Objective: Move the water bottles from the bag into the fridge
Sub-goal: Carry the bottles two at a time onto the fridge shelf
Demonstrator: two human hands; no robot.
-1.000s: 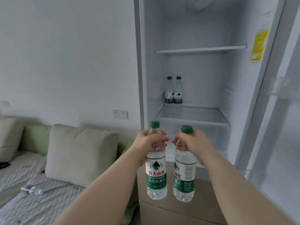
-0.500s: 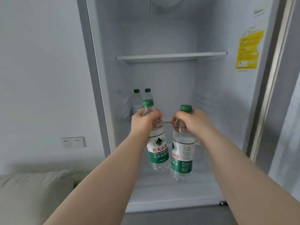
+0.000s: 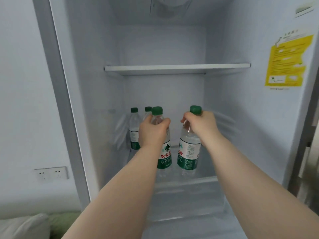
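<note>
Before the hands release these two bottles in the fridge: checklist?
1. Grip of left hand on left bottle, at the neck: ok.
2. Grip of right hand on right bottle, below the cap: ok.
3. Both upright and capped: ok.
4. Bases seated on the shelf: cannot tell.
5. Gap to the stored bottles at back left: cannot tell, the left hand overlaps them.
6. Headroom under the upper shelf: ok.

Left grip [image 3: 151, 131] and right grip [image 3: 201, 125] outstretched, curled round bottles [image 3: 164, 156]
</note>
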